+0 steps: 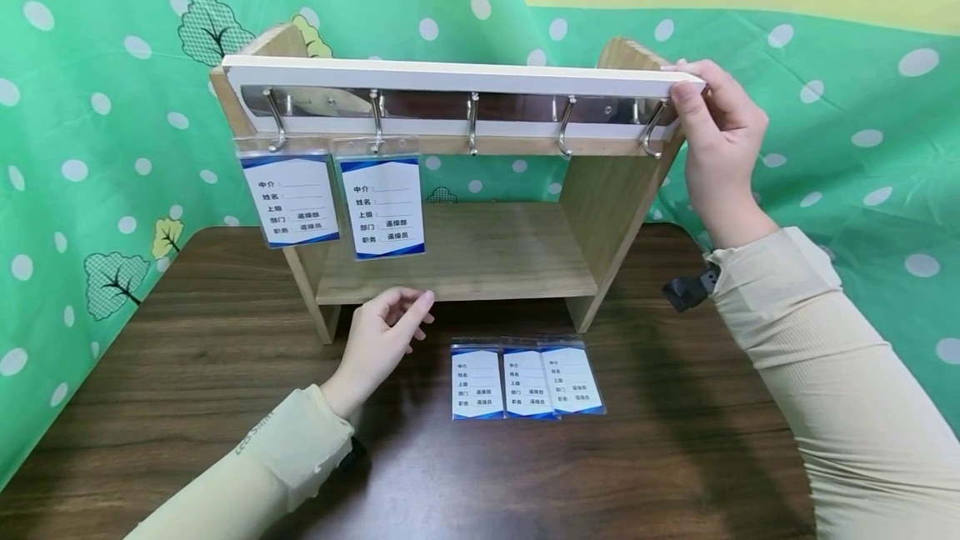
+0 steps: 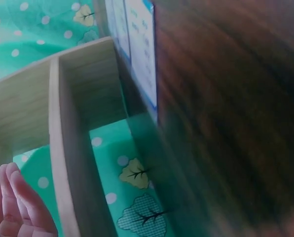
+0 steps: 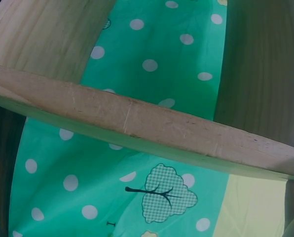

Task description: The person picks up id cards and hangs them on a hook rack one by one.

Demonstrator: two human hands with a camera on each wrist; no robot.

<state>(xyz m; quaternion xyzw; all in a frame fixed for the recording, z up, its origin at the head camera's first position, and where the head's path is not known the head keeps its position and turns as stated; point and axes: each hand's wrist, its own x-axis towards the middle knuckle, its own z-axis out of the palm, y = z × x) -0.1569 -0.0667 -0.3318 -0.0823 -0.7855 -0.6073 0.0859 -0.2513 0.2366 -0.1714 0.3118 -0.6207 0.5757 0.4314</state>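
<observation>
The dark table [image 1: 487, 482] spreads beneath both hands, and the wooden rack [image 1: 457, 248] stands on it just beyond the left fingers. Along its top front runs a white rail [image 1: 450, 76]; the right hand [image 1: 722, 140] grips its right end, thumb against the front. The left hand [image 1: 381, 344] hovers before the rack, holding nothing, fingers close together and loosely bent; whether thumb and fingertips meet, I can't tell. Above those fingers hang two badges [image 1: 381, 211]. Three loose badges [image 1: 527, 386] lie rightward of the left fingertips and nearer the person, well below the right hand, so the left is closer. Their long axes point away from the person; the rightmost two overlap. Three bare hooks [image 1: 473, 123] sit up and right of the left fingers.
</observation>
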